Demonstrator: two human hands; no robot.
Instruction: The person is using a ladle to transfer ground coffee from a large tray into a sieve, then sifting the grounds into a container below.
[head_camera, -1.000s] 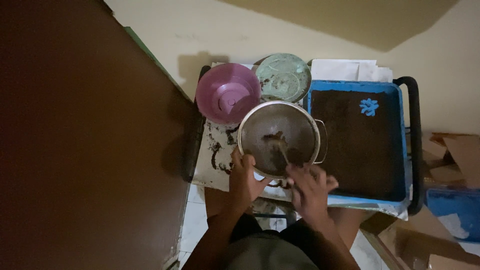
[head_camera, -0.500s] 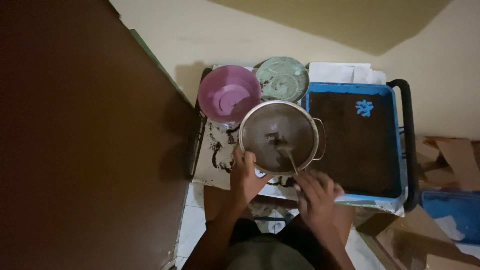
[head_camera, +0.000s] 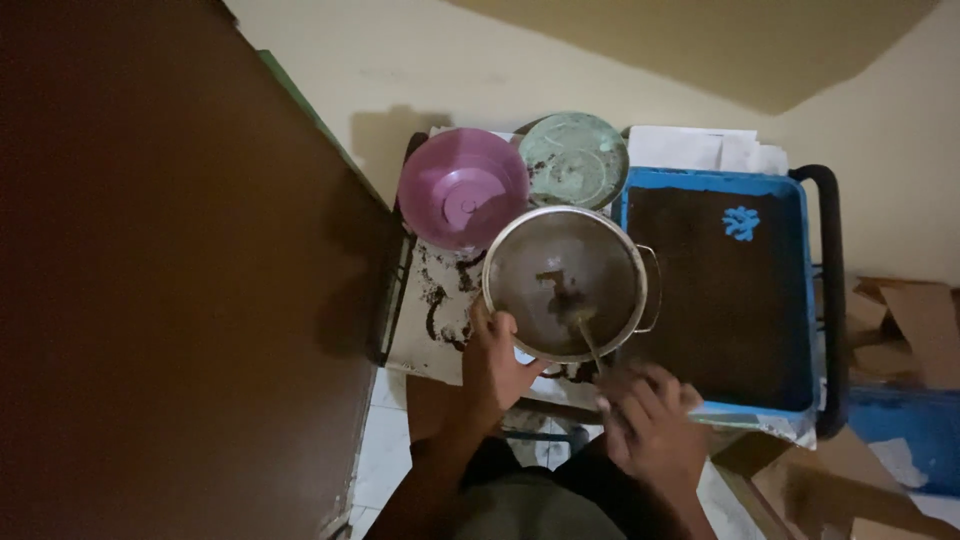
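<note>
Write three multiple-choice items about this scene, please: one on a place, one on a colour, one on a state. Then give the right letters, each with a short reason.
1. Where is the left hand?
A. on the near rim of the metal pot
B. inside the pink bowl
C. on the blue tray

2. What colour is the bowl that touches the pink bowl at the far side?
A. red
B. pale green
C. black

3. What is the state of the right hand?
A. flat on the tray, fingers spread
B. closed around a thin utensil that reaches into the pot
C. lifting the pot by its handle

Answers:
1 A: the thumb lies over the pot's near rim.
2 B: the green bowl sits beside the pink one.
3 B: the utensil's shaft runs from the hand's grip into the dark contents.
</note>
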